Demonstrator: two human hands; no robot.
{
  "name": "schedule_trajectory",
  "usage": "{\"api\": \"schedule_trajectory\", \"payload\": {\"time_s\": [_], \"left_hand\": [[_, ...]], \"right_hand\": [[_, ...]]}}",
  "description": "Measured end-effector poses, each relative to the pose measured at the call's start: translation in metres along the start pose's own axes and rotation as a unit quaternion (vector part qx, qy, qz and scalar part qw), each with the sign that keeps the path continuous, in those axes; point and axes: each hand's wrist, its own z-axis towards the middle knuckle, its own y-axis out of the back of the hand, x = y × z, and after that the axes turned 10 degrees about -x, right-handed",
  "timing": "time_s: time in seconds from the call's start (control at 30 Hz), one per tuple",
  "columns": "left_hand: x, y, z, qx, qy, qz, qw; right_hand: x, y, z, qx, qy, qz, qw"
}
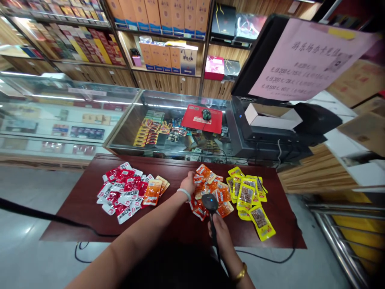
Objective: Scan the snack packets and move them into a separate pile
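Note:
My right hand (221,233) is wrapped round the handle of a black barcode scanner (209,202), its head over a pile of orange snack packets (223,192). At the left edge of that pile, my left hand (188,184) has its fingers closed on the side of an orange packet; the fingertips are partly hidden. Yellow snack packets (247,195) lie in a heap to the right. On the left is a heap of red and white packets (123,188), with a few orange packets (152,192) lying at its right side. All rest on a dark red-brown table (177,224).
Behind the table stands a glass display counter (126,132) with a red mat (192,120) and a mouse (206,114) on top. A monitor back with a pink paper sign (309,60) and an open white box (272,116) are at right. Black cables hang near the table.

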Motion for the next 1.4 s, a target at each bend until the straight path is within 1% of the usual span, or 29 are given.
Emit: {"api": "schedule_trajectory", "payload": {"time_s": [0.1,0.23,0.37,0.5,0.6,0.7,0.77,0.8,0.83,0.9,0.93,0.97,1.0,1.07,1.13,1.2,1.23,1.3,1.37,1.4], "left_hand": [[0.022,0.016,-0.004,-0.042,0.011,-0.059,0.997],[0.052,0.044,-0.010,-0.076,0.008,-0.118,0.990],[0.075,0.070,-0.019,-0.112,0.013,-0.147,0.983],[0.095,0.093,-0.028,-0.139,0.030,-0.141,0.980],[0.115,0.119,-0.033,-0.132,0.050,-0.088,0.986],[0.136,0.148,-0.035,-0.112,0.071,0.031,0.991],[0.143,0.161,-0.034,-0.117,0.070,0.122,0.983],[0.143,0.164,-0.032,-0.134,0.061,0.161,0.976],[0.139,0.163,-0.030,-0.158,0.045,0.192,0.968],[0.121,0.152,-0.022,-0.198,-0.006,0.217,0.956],[0.107,0.141,-0.017,-0.201,-0.036,0.212,0.956],[0.090,0.128,-0.010,-0.189,-0.066,0.200,0.959],[0.072,0.113,-0.003,-0.165,-0.094,0.185,0.964],[0.032,0.079,0.014,-0.099,-0.141,0.155,0.973],[-0.006,0.045,0.033,-0.038,-0.189,0.130,0.973],[-0.036,0.017,0.052,0.010,-0.217,0.132,0.967],[-0.047,0.006,0.061,0.028,-0.222,0.142,0.964],[-0.062,-0.010,0.076,0.061,-0.219,0.171,0.959],[-0.067,-0.017,0.086,0.080,-0.205,0.206,0.953],[-0.067,-0.018,0.089,0.080,-0.199,0.222,0.951]], "right_hand": [[-0.002,-0.012,-0.001,0.029,0.014,-0.018,0.999],[0.001,-0.034,-0.004,0.065,0.012,-0.051,0.996],[0.007,-0.060,-0.013,0.106,-0.003,-0.056,0.993],[0.008,-0.079,-0.019,0.148,0.007,-0.065,0.987],[0.007,-0.088,-0.020,0.166,0.017,-0.081,0.983],[0.005,-0.089,-0.019,0.171,0.025,-0.086,0.981],[0.003,-0.085,-0.017,0.162,0.020,-0.080,0.983],[0.002,-0.082,-0.016,0.153,0.015,-0.075,0.985],[0.001,-0.078,-0.014,0.141,0.010,-0.069,0.987],[-0.001,-0.067,-0.011,0.118,0.003,-0.052,0.992],[-0.002,-0.062,-0.009,0.108,-0.001,-0.042,0.993],[-0.003,-0.056,-0.008,0.098,-0.006,-0.031,0.995],[-0.004,-0.050,-0.006,0.090,-0.012,-0.021,0.996],[-0.005,-0.039,-0.003,0.074,-0.022,-0.009,0.997],[-0.006,-0.028,-0.001,0.057,-0.027,-0.006,0.998],[-0.005,-0.018,-0.001,0.037,-0.032,-0.007,0.999],[-0.004,-0.014,-0.001,0.028,-0.035,-0.007,0.999],[-0.003,-0.006,-0.002,0.016,-0.041,-0.002,0.999],[-0.003,0.000,-0.002,0.006,-0.044,0.007,0.999],[-0.002,0.003,-0.002,0.001,-0.046,0.013,0.999]]}}
